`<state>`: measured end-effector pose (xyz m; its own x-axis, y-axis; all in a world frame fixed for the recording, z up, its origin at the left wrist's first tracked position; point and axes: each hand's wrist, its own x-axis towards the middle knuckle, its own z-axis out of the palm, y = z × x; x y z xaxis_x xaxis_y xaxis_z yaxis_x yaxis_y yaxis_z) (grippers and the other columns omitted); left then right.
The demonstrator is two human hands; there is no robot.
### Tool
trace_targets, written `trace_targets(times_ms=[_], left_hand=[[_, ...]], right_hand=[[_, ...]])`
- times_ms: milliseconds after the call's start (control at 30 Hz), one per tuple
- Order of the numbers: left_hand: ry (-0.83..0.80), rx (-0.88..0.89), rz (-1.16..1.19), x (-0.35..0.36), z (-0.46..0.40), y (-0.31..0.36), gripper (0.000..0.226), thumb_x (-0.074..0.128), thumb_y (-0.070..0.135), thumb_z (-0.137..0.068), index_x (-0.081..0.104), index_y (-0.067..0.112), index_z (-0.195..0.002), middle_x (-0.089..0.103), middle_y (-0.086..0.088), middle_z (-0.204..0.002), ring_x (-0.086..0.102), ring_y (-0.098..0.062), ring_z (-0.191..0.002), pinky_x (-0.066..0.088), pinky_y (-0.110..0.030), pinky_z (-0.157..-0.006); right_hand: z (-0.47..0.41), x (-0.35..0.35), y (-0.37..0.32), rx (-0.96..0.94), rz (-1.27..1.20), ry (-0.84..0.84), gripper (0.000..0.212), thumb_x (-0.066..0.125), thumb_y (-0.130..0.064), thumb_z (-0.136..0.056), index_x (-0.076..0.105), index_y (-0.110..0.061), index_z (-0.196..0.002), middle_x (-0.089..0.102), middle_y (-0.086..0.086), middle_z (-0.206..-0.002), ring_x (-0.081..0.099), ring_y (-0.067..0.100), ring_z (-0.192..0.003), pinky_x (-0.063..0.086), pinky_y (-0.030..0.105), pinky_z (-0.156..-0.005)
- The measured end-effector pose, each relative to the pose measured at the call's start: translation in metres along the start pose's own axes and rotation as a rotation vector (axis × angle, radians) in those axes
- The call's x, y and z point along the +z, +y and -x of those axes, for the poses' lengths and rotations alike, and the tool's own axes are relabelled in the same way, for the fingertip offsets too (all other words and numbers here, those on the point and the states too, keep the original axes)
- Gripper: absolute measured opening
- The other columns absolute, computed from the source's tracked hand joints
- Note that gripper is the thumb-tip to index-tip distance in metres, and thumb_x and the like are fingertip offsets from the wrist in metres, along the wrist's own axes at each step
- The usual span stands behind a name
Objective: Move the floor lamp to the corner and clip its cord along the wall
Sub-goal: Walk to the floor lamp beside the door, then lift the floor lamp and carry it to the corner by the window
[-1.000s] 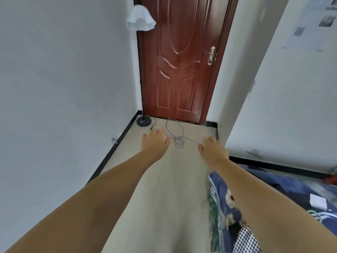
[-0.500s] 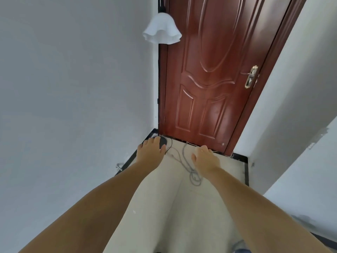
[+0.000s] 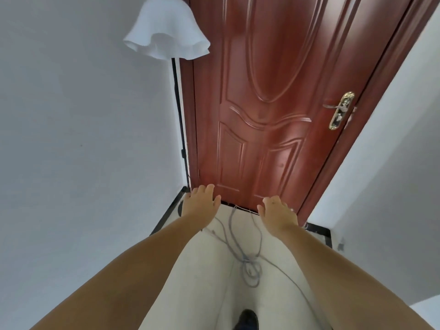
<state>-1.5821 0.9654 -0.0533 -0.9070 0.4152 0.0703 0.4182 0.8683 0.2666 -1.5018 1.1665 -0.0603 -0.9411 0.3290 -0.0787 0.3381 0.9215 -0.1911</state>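
The floor lamp stands in the corner where the left wall meets the door frame. Its white ruffled shade (image 3: 166, 32) fills the top of the view, and its thin black pole (image 3: 179, 115) runs down from it. My left hand (image 3: 200, 203) hides the lamp's base. This hand reaches forward near the foot of the pole, fingers apart, holding nothing. My right hand (image 3: 277, 213) stretches out beside it, empty too, fingers loosely spread. The grey cord (image 3: 250, 263) lies loose on the pale floor between my arms, looped and knotted, one strand trailing off to the lower right.
A closed red-brown door (image 3: 262, 103) with a brass handle (image 3: 340, 110) is straight ahead. White walls close in on the left and right, with black skirting (image 3: 166, 215) along the floor. A dark shoe tip (image 3: 246, 320) shows at the bottom edge.
I have come closer to the door and the lamp; the shade and pole loom larger. Both hands have stayed stretched forward and empty. The cord now lies between my forearms.
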Motion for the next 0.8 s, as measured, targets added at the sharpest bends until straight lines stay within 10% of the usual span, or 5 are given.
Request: trace_targets(times_ms=[800], left_hand=[[-0.182, -0.488, 0.099, 0.191, -0.403, -0.211, 0.050, 0.037, 0.046, -0.094, 0.042, 0.014, -0.132, 0.052, -0.011, -0.136, 0.051, -0.030, -0.121, 0.044, -0.045, -0.096]], right_hand=[[-0.507, 0.223, -0.118, -0.229, -0.175, -0.205, 0.038, 0.030, -0.032, -0.100, 0.052, -0.005, -0.117, 0.054, 0.018, -0.119, 0.055, 0.035, -0.108, 0.046, 0.040, -0.085]])
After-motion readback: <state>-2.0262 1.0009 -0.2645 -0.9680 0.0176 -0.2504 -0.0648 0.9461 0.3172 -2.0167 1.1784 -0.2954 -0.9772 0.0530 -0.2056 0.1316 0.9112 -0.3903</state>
